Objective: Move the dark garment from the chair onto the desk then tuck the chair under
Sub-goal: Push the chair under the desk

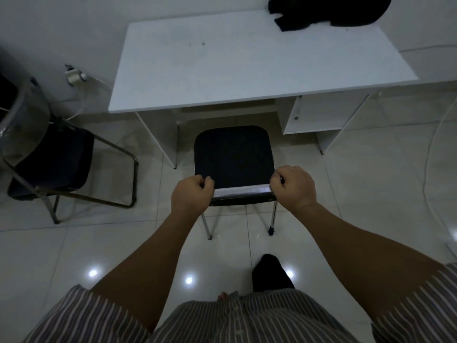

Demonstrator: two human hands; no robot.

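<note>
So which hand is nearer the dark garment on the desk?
The right hand. It grips the right end of the chair's backrest, below the dark garment lying at the desk's far right corner. The left hand grips the left end, farther away.

dark garment [329, 11] cut off at top edge.

Both hands [243, 188] fisted, arms fwd.

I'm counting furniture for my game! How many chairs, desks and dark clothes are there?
Chairs: 2, one before the desk, one at left
Desks: 1
Dark garments: 1
Total: 4
</note>
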